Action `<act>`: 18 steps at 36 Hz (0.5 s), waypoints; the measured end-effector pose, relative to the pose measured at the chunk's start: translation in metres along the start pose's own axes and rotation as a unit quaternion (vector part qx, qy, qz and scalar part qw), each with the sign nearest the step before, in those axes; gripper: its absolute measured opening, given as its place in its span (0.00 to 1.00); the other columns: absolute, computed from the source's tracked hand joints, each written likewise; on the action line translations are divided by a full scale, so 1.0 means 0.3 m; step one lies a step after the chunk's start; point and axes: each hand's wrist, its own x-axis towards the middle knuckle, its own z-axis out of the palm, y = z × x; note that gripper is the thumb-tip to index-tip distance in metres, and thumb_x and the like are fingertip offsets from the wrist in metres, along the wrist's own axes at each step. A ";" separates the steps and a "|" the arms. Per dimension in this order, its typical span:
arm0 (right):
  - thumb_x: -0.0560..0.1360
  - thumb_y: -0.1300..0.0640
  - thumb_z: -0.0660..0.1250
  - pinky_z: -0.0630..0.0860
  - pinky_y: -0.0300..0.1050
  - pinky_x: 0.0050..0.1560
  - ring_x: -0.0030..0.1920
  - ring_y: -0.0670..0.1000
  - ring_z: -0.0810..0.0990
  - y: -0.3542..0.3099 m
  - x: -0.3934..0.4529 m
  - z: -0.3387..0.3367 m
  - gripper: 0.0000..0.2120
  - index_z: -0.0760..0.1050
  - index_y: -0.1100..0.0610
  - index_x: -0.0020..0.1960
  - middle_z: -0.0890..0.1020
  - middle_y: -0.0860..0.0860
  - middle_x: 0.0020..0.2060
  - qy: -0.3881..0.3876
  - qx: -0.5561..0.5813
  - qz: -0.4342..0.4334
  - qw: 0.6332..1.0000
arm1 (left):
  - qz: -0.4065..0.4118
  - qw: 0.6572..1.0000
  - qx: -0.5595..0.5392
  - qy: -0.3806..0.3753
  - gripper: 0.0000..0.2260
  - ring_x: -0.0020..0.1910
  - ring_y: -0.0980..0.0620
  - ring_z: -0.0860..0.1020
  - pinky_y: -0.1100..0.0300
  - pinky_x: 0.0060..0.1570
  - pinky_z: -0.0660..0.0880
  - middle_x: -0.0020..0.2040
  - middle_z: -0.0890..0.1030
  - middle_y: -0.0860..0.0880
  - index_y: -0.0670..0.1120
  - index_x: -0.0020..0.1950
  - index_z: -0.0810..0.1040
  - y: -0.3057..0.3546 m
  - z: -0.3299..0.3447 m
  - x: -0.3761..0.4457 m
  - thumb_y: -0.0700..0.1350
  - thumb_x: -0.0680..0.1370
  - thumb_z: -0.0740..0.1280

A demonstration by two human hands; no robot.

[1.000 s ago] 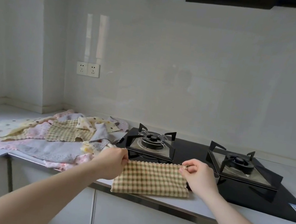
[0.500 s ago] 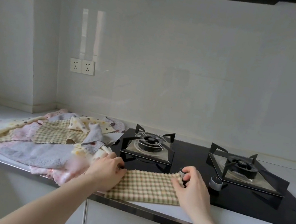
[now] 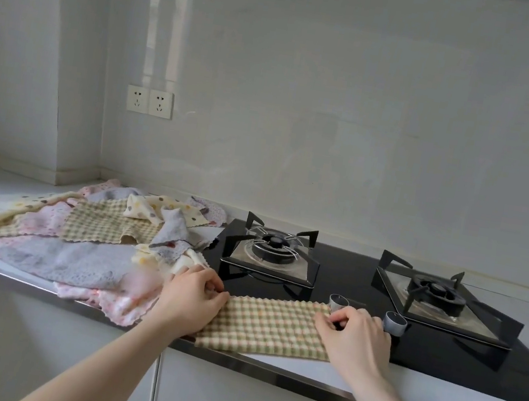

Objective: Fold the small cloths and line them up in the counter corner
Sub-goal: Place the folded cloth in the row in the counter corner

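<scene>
Checked cloth lying at the counter's front edge, long axis left–right. Left hand and right hand each pinch a far corner; unfolded cloth pile lies leftward.

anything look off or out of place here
Yes. The cloth pile is a loose heap, with a pink cloth drooping over the counter edge. The checked cloth being folded lies partly on the hob, against its knobs.

A black gas hob with two knobs sits below a double wall socket.
</scene>
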 end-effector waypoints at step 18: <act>0.75 0.53 0.71 0.72 0.40 0.38 0.46 0.47 0.81 -0.114 0.059 -0.149 0.03 0.78 0.49 0.47 0.83 0.45 0.42 -0.153 0.157 0.089 0.971 | -0.018 0.997 -0.070 0.018 0.12 0.43 0.60 0.77 0.50 0.55 0.76 0.37 0.80 0.60 0.58 0.38 0.77 -0.006 -0.025 -0.011 0.64 0.74 0.71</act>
